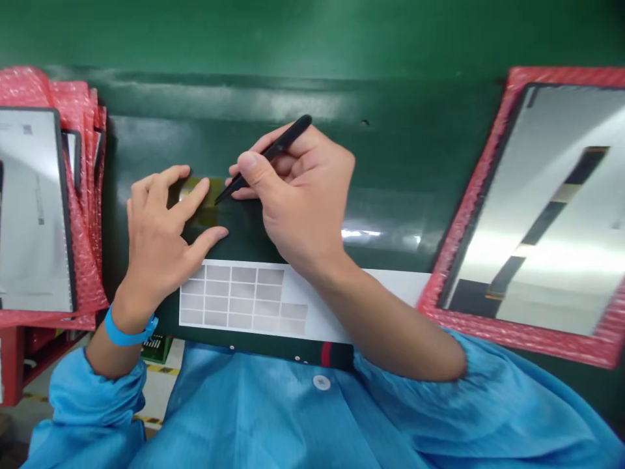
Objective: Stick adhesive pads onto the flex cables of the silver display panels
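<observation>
My right hand (305, 189) grips a slim black pointed tool (291, 135), rounded at its upper end; whether it is a pen or tweezers I cannot tell. The tool's tip meets a small translucent yellow film (213, 189) on the green mat. Over that film's left side my left hand (163, 221) rests with fingers spread, the index finger lying across it. A white sheet of grey rectangular labels (241, 296) lies just below both hands, partly covered by my right forearm.
At the left is a stack of pink bubble-wrap sleeves (88, 215) with a flat display panel (34, 208) on top. To the right, another panel (551, 215) with a dark ribbon strip lies on pink bubble wrap (459, 228). The green mat (390, 150) spans the table.
</observation>
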Demonstrator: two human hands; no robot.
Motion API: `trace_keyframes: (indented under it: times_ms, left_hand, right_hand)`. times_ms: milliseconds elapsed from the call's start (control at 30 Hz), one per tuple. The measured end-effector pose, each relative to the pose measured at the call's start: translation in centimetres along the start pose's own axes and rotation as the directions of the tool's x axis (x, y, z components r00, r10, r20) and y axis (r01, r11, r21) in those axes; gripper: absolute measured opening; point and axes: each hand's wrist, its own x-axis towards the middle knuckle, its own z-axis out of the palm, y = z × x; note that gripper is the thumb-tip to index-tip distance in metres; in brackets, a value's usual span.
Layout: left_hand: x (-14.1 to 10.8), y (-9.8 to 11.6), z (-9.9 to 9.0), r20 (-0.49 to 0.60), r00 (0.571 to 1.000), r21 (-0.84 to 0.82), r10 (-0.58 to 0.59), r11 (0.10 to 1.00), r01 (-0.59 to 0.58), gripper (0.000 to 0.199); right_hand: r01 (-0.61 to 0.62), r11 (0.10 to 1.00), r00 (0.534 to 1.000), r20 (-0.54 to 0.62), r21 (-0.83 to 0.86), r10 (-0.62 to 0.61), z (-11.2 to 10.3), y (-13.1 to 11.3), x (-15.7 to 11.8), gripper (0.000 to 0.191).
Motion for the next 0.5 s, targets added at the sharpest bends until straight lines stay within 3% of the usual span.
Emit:
trace_keyframes:
  times_ms: [500]
  left_hand:
    - [0.11, 0.21, 0.0, 0.019, 1.0, -0.023, -0.02, 1.0, 0.02, 0.06]
  right_hand:
    - [-0.024, 0.995, 0.999, 0.039, -0.093, 0.028, -0.06, -0.57, 0.51, 0.03]
